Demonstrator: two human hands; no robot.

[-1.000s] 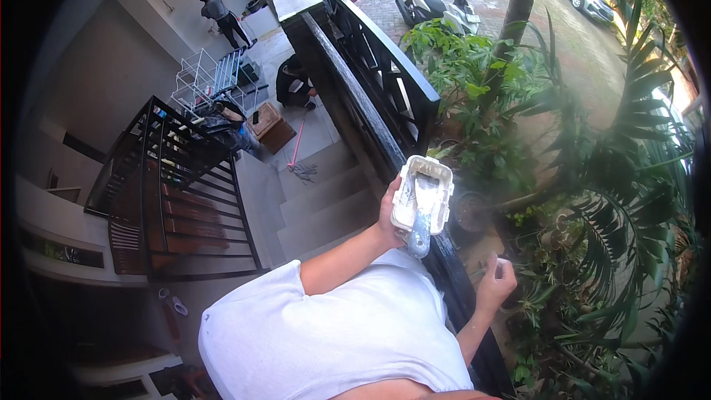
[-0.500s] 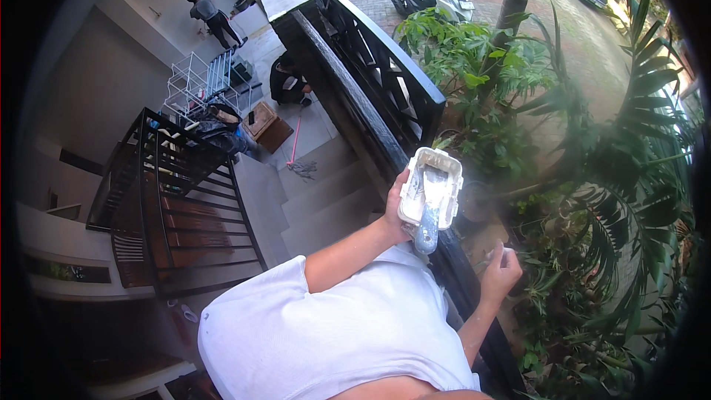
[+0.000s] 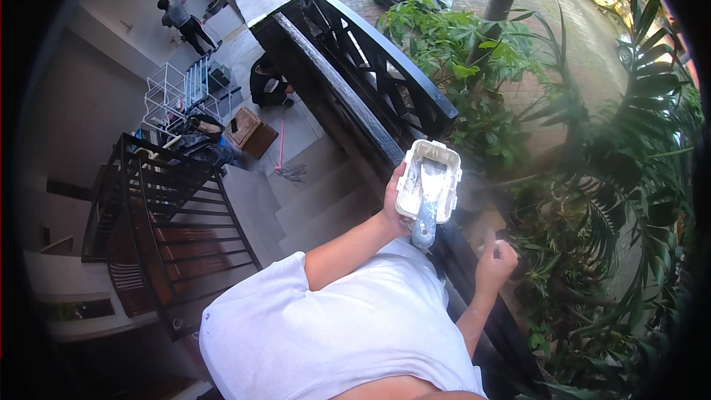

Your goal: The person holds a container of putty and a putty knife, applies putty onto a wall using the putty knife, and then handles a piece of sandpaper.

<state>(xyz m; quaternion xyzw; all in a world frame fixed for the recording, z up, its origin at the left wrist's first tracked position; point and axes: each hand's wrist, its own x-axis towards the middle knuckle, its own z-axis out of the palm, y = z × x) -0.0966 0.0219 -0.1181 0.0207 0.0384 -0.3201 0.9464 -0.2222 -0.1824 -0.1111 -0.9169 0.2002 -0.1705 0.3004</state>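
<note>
A white plastic tub [image 3: 446,211], its inside smeared with white paste, rests in my left hand [image 3: 392,198]; the fingers wrap round its left side. A putty knife [image 3: 424,224] lies in the tub, blade inward on the paste and worn blue-grey handle sticking out over the near rim. To the right of the tub, beyond the black railing, my right hand [image 3: 495,263] is raised with its fingers curled. White residue marks the fingertips. Whatever it may pinch is too small to tell.
A black railing [image 3: 370,59] runs diagonally beside concrete stairs [image 3: 318,211]. Below are a mop [image 3: 290,172], a wooden box [image 3: 252,133], a white wire rack [image 3: 167,96], a crouching person [image 3: 266,81] and a standing person [image 3: 185,22]. Leafy plants [image 3: 444,52] grow at right.
The view has shifted slightly, so the surroundings sit further left. My right hand has turned a little, its fingers curled. The tub and putty knife stay in my left hand.
</note>
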